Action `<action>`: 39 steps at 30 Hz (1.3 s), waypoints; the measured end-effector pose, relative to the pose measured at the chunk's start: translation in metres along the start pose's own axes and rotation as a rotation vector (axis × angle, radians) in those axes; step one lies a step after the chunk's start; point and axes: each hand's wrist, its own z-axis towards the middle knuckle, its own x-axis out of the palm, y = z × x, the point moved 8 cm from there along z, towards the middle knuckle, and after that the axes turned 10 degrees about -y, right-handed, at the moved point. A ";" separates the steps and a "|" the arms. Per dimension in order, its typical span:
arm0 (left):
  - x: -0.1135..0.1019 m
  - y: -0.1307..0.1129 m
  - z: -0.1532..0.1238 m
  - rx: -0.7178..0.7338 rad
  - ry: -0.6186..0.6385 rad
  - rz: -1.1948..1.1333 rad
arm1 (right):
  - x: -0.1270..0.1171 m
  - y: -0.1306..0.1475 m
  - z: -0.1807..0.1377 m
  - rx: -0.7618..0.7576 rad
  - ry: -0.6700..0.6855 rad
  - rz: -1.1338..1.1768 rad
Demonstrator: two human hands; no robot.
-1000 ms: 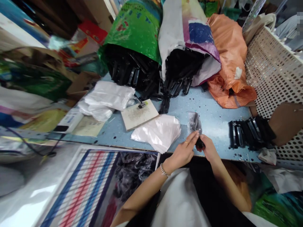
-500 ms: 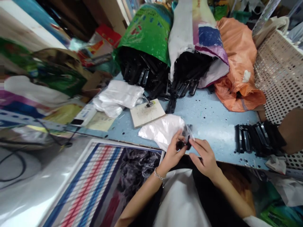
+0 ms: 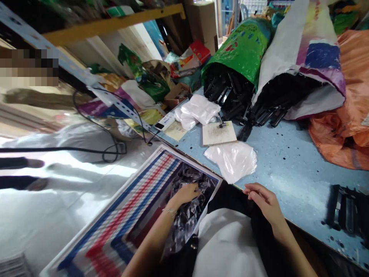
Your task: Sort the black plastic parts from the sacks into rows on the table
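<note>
My left hand [image 3: 187, 193] is low over the striped woven bag [image 3: 115, 215], its bent fingers slightly apart, touching the clear-wrapped black pieces [image 3: 184, 223] inside. Its fingertips are partly hidden among the wrapping. My right hand [image 3: 264, 202] is at the table's front edge, thumb and fingers drawn together; whatever may be between them is too small to tell. Just beyond it lies a stack of clear plastic bags [image 3: 232, 159] on the blue table [image 3: 291, 188]. Black oblong pieces with shiny metal strips [image 3: 347, 209] lie in a row at the right.
A green sack [image 3: 239, 46] and a white sack [image 3: 291, 50] spill black pieces onto the table. Behind the bag stack are a small flat block [image 3: 219, 134] and more plastic bags [image 3: 198, 109]. An orange sack [image 3: 340, 130] stands right. A black cable [image 3: 66, 149] hangs left.
My left hand has gone from the table down into the striped bag, and the small bagged black piece has left the tabletop. My right hand has drawn back alone. The view has turned left.
</note>
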 end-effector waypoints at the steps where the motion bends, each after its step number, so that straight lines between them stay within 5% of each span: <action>1: 0.012 0.009 0.015 -0.049 -0.015 0.012 | 0.000 -0.008 0.003 0.047 -0.024 0.003; 5: 0.054 0.001 0.049 -0.034 0.041 -0.019 | -0.014 -0.030 0.009 0.121 -0.056 -0.081; 8: 0.063 -0.022 0.044 0.079 0.185 -0.064 | -0.053 -0.054 0.006 0.163 -0.167 -0.144; 11: 0.048 -0.065 0.029 0.265 0.420 -0.248 | -0.105 -0.082 0.001 0.228 -0.384 -0.138; 13: 0.014 -0.114 0.035 0.447 0.460 -0.466 | -0.127 -0.096 0.003 0.259 -0.475 -0.126; 14: -0.009 -0.141 0.048 0.532 0.385 -0.550 | -0.133 -0.101 0.008 0.268 -0.489 -0.120; 18: -0.101 -0.238 0.153 0.577 -0.328 -0.480 | -0.130 -0.096 0.041 0.215 -0.413 -0.090; 21: -0.118 -0.299 0.229 0.406 -0.549 -0.293 | -0.130 -0.087 0.064 0.140 -0.373 -0.080; 25: -0.098 -0.345 0.271 0.232 -0.638 -0.254 | -0.159 -0.096 0.087 0.108 -0.386 -0.091; 28: -0.062 -0.363 0.262 0.222 -0.639 -0.297 | -0.191 -0.108 0.118 0.115 -0.458 -0.133; 33: 0.004 -0.390 0.236 0.304 -0.419 -0.371 | -0.227 -0.094 0.184 -0.070 -0.732 -0.217; 36: 0.011 -0.402 0.226 0.369 -0.319 -0.413 | -0.232 -0.087 0.204 -0.084 -0.749 -0.202; 39: -0.006 -0.399 0.208 0.428 -0.309 -0.421 | -0.240 -0.080 0.192 -0.044 -0.773 -0.180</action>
